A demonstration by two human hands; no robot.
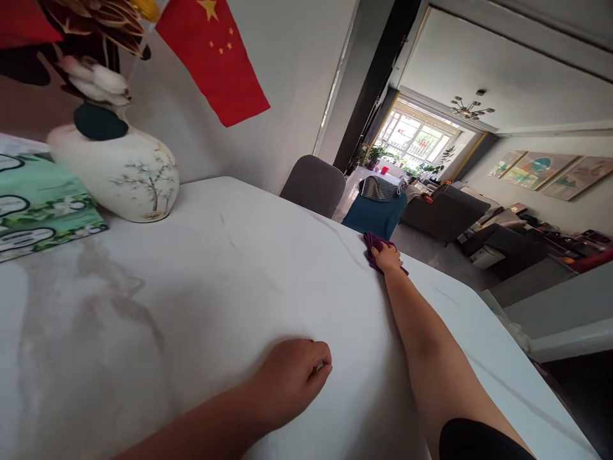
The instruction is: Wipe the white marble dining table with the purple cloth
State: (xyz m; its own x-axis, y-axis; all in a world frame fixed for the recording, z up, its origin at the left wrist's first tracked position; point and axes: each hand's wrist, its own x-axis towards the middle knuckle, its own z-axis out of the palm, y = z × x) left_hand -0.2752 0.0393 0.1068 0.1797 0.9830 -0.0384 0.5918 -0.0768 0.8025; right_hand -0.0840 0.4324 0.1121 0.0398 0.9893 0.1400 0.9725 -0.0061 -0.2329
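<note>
My right hand [389, 257] reaches out to the far edge of the white marbled table [230, 281]. Its fingers are closed on a dark purple cloth [372, 245], bunched up and pressed against the tabletop. Nearer to me, my left hand [299, 377] rests on the table, curled into a loose fist with thumb and forefinger meeting. I see nothing in it, and the palm side is hidden.
On the left of the table stand a white painted vase [143, 172] and a green printed box [48, 204]. A red flag [215, 64] hangs above. Beyond the far edge are a grey chair [313, 185] and a blue chair [376, 214].
</note>
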